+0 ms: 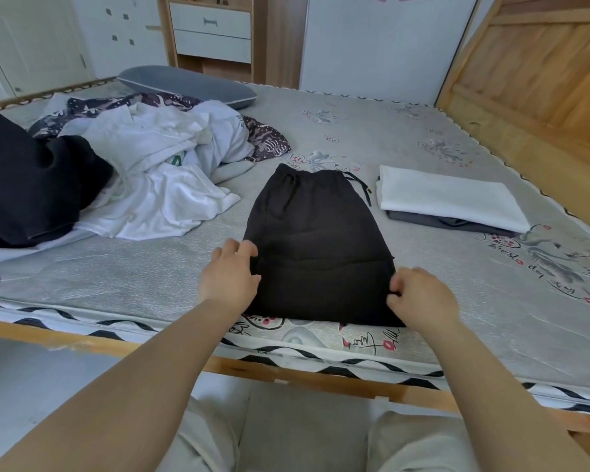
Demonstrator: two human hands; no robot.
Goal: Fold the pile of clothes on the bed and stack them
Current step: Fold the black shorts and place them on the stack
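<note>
Seen from above, looking down across a bed (pixel 423 137) with a grey patterned mattress. Lying flat near the front edge, a pair of black shorts (pixel 315 247), folded in half lengthwise, waistband and drawstring pointing away, hem toward the viewer. On the shorts' left edge, the left hand (pixel 230 275), fingers curled and touching the fabric, thumb at the dark cloth; gripping or only pressing cannot be told. On the right edge, slightly nearer the hem, the right hand (pixel 421 299), fingers bent and pinching the cloth at its side. Both bare forearms reaching in from below, shorts lying between the two hands. To the right, apart from the shorts, a small stack of folded clothes (pixel 452 204): white piece on top, dark grey one beneath. To the left, an unfolded pile of clothes (pixel 150 165), mostly white, with a black garment (pixel 28 185) at the far left. Behind the pile, a grey pillow (pixel 188 85)
</note>
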